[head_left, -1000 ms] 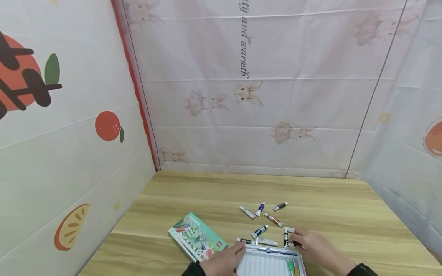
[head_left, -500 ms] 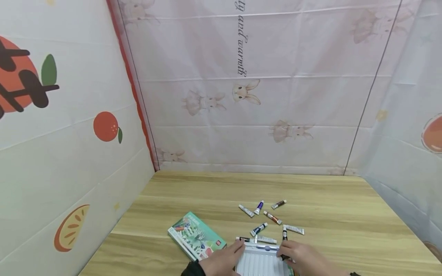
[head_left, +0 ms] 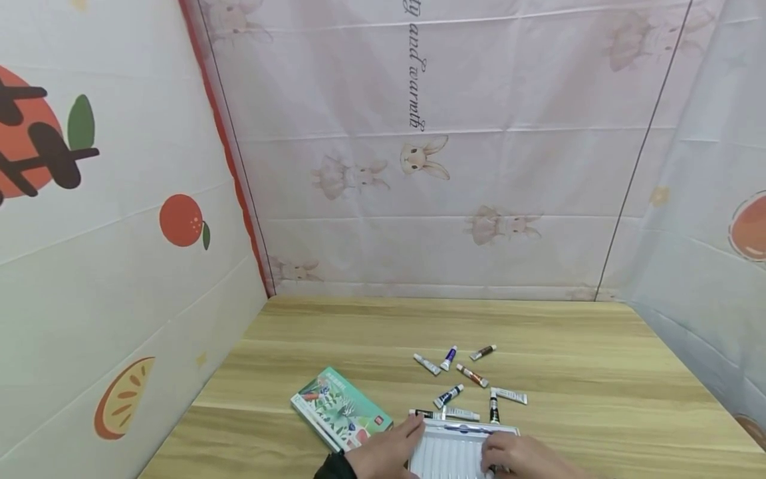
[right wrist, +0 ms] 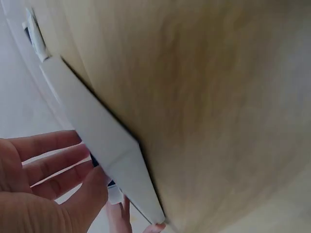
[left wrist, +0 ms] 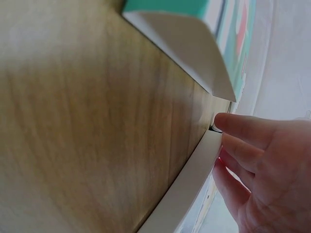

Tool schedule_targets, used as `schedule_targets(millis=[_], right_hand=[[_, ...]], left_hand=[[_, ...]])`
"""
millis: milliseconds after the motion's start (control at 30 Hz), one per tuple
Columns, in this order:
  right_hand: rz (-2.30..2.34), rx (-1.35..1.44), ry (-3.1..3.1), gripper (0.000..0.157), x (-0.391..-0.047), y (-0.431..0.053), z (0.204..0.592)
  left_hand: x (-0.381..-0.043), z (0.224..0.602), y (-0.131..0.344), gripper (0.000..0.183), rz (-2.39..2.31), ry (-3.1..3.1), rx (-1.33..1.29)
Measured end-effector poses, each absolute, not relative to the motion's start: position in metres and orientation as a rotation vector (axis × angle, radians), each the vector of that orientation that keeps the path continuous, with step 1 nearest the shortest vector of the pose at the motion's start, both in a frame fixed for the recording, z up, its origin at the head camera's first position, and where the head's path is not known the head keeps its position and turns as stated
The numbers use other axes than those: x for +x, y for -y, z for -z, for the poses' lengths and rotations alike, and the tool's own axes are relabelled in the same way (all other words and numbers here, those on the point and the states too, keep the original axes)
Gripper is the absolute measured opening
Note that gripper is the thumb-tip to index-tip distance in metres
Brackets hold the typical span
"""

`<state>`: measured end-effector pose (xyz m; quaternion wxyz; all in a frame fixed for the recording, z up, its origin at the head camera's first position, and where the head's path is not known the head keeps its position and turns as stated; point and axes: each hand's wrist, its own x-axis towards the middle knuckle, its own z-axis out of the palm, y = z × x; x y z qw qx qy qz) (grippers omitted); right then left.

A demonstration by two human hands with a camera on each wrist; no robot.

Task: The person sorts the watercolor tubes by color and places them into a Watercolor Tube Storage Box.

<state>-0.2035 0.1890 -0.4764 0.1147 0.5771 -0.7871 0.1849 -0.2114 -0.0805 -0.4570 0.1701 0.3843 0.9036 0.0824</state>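
Observation:
My left hand (head_left: 385, 454) holds the far left corner of a white ribbed plastic tray (head_left: 449, 456), its fingers spread at the rim in the left wrist view. Over the tray's right side, my right hand (head_left: 516, 458) pinches a dark-labelled paint tube (right wrist: 94, 160) between thumb and fingers, low in the tray. Most of that tube is covered by the fingers, as is the right part of the tray's inside. Just beyond the far rim lie a black-labelled tube (head_left: 493, 407), a pale tube (head_left: 462, 414) and another black one (head_left: 428, 414).
A green illustrated box (head_left: 342, 409) lies left of the tray, close to my left hand. Farther back on the wooden table (head_left: 598, 379) are several scattered paint tubes, including a purple one (head_left: 449, 358) and an orange-brown one (head_left: 472, 375). Printed cloth walls (head_left: 371, 253) surround the table.
My right hand has moved from the tubes beyond the tray's far right corner into the tray, bringing the dark tube along. The left hand has stayed at the tray's left side.

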Motion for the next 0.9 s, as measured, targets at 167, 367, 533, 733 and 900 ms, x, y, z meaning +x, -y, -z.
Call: schedule_targets(millis=[167,367,533,733,900], right_hand=[[-0.580,1.699,2.295,0.018,-0.204,-0.196,0.478],[-0.610,1.665,2.298,0.014,-0.201,-0.202,0.478],[-0.651,1.618,2.371,0.013,-0.196,-0.201,0.477],[-0.611,1.548,2.504,0.014,-0.195,-0.198,0.473],[-0.637,1.523,2.481,0.014,-0.192,-0.199,0.471]], left_hand=[[-0.210,0.455,0.080,0.081,-0.222,-2.586,1.109],[-0.210,0.455,0.080,0.082,-0.233,-2.575,1.089],[-0.210,0.456,0.080,0.083,-0.233,-2.578,1.066],[-0.210,0.453,0.079,0.087,-0.186,-2.642,1.043],[-0.204,0.456,0.080,0.083,-0.217,-2.610,1.096]])
